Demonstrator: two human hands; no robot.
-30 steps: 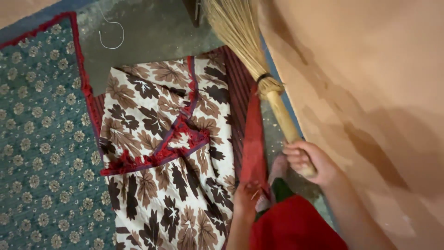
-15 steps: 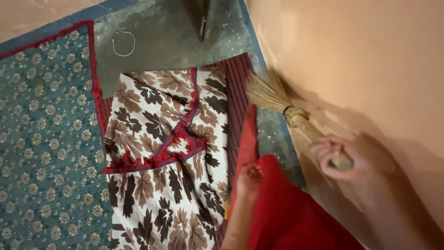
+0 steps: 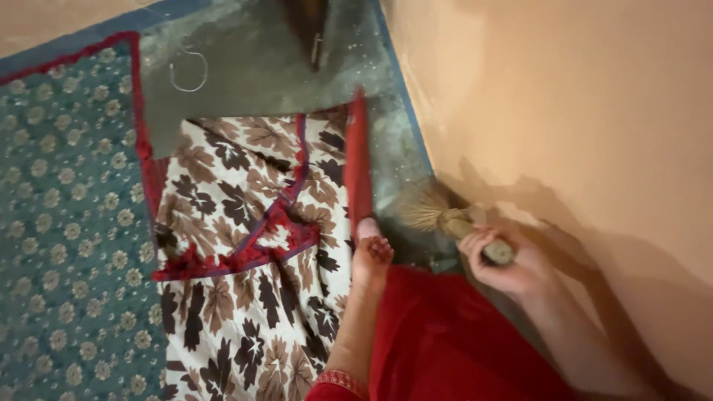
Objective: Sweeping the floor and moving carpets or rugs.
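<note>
Bare grey concrete floor (image 3: 260,70) meets a peach-coloured wall (image 3: 564,96) along a blue painted strip, and in that corner a person sweeps. A straw broom (image 3: 434,215) lies low against the floor at about 4 o'clock from the frame's centre, its bristles fanned toward 9 o'clock, the right hand (image 3: 505,260) wrapped shut around its short handle, a grip that keeps the head flat in the narrow gap beside the wall. At the broom's 9 o'clock the left hand (image 3: 370,256) pinches the red edge of a leaf-printed cloth (image 3: 245,223), fingers closed on it, folding the edge up, apparently to bare the floor. A green floral rug (image 3: 67,215) lies farther out at 9 o'clock; a loop of white wire (image 3: 187,74) rests at 11 o'clock. Half a second earlier the broom angled higher along the wall and the cloth's striped underside lay flatter.
</note>
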